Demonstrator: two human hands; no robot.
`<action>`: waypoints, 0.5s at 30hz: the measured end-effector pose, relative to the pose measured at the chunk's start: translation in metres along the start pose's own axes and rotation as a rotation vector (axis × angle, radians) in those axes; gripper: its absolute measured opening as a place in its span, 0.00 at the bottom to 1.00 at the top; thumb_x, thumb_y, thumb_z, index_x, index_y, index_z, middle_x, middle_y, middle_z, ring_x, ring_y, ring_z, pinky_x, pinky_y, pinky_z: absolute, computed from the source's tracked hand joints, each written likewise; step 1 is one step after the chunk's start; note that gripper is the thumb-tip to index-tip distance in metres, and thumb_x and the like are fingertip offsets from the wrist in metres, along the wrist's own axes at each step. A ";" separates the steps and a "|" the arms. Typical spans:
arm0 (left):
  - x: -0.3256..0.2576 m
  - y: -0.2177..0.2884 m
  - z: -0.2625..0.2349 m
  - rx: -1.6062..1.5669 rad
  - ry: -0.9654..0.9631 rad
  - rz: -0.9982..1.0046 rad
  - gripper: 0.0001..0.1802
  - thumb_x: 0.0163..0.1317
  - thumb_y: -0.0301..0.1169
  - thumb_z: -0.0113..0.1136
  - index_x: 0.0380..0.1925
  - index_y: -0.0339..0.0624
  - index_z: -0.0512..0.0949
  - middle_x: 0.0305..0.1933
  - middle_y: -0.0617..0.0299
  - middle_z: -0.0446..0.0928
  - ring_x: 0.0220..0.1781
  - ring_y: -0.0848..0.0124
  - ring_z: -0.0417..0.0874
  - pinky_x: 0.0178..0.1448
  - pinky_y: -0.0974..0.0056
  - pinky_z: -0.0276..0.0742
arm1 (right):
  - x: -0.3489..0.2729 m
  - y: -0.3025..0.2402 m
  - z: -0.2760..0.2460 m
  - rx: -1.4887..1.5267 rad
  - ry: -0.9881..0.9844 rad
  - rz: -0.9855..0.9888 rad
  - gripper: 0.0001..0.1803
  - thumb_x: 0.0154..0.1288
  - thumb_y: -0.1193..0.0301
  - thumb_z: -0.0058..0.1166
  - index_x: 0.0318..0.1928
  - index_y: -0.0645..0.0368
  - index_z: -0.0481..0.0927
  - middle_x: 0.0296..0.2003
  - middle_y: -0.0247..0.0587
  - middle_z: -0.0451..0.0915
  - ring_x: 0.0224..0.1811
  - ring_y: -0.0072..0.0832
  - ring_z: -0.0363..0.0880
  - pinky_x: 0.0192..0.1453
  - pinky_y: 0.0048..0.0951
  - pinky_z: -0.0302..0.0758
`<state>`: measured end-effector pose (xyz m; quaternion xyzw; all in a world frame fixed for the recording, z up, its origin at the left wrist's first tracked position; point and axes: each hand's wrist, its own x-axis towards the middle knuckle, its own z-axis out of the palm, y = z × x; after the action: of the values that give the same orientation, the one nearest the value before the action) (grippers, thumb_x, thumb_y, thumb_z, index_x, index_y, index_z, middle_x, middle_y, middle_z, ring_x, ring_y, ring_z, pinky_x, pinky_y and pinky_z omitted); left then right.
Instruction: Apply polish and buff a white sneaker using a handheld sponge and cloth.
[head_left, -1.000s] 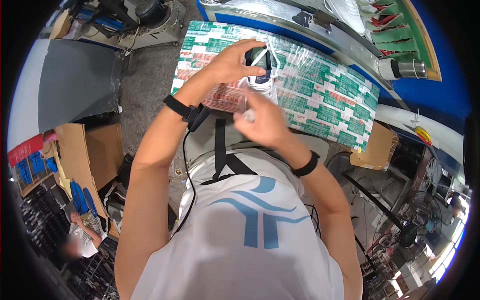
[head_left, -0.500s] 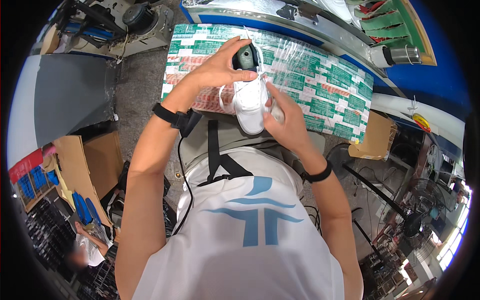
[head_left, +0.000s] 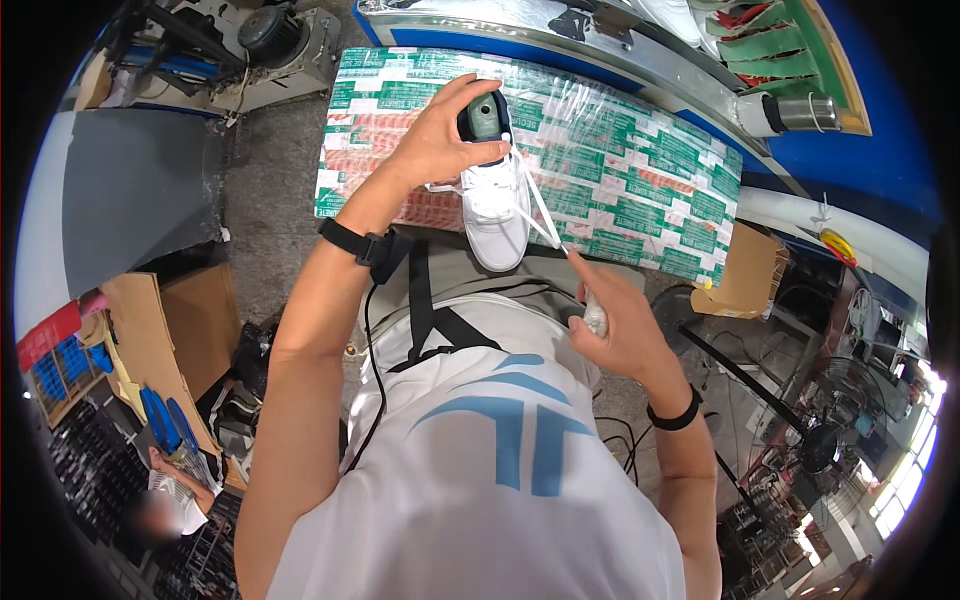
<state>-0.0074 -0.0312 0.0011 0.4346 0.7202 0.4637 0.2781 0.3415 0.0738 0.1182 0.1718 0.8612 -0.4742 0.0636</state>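
A white lace-up sneaker [head_left: 497, 240] lies on the patterned work surface, toe toward me. A green shoe last [head_left: 485, 117] with a hole in its top fills its opening. My left hand [head_left: 445, 135] is closed around the collar, thumb across the tongue side and fingers along the far edge. To the right of the toe, my right hand [head_left: 620, 325] is closed on a small tool with a pale, whitish handle [head_left: 596, 314]; its kind is unclear. From the upper eyelets a white shoelace [head_left: 541, 208] runs taut to the tip by my right index finger.
Green, white and red printed sheeting under clear film covers the work surface [head_left: 640, 200]. Behind it runs a metal-edged conveyor [head_left: 660, 75] with white shoes. A cardboard box [head_left: 745, 270] stands at right, a fan [head_left: 835, 400] beyond. Another person [head_left: 180, 500] is at lower left.
My right hand has moved away from the shoe, toward me and to the right, drawing the lace out straight. My left hand keeps its hold on the sneaker.
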 end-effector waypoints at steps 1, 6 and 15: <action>0.001 0.001 0.002 0.026 0.000 0.003 0.50 0.57 0.46 0.89 0.80 0.57 0.77 0.91 0.40 0.60 0.90 0.41 0.65 0.88 0.46 0.69 | 0.002 0.004 0.003 -0.001 0.002 0.002 0.47 0.62 0.66 0.71 0.80 0.68 0.72 0.43 0.52 0.82 0.46 0.50 0.83 0.53 0.47 0.80; -0.001 0.006 0.007 0.050 0.004 -0.012 0.49 0.60 0.42 0.86 0.82 0.60 0.74 0.91 0.42 0.59 0.92 0.44 0.60 0.90 0.45 0.65 | 0.067 0.013 0.039 0.025 0.283 -0.137 0.44 0.64 0.67 0.70 0.80 0.67 0.73 0.46 0.52 0.84 0.51 0.49 0.86 0.58 0.44 0.82; -0.003 0.002 0.009 0.048 0.029 0.010 0.52 0.57 0.47 0.88 0.82 0.58 0.74 0.91 0.41 0.57 0.90 0.41 0.64 0.87 0.44 0.71 | 0.096 0.031 0.053 0.012 0.297 -0.171 0.45 0.63 0.64 0.72 0.78 0.71 0.73 0.46 0.53 0.84 0.50 0.50 0.85 0.57 0.48 0.81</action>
<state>0.0012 -0.0296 -0.0010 0.4379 0.7330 0.4540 0.2547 0.2597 0.0673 0.0388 0.1665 0.8697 -0.4523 -0.1062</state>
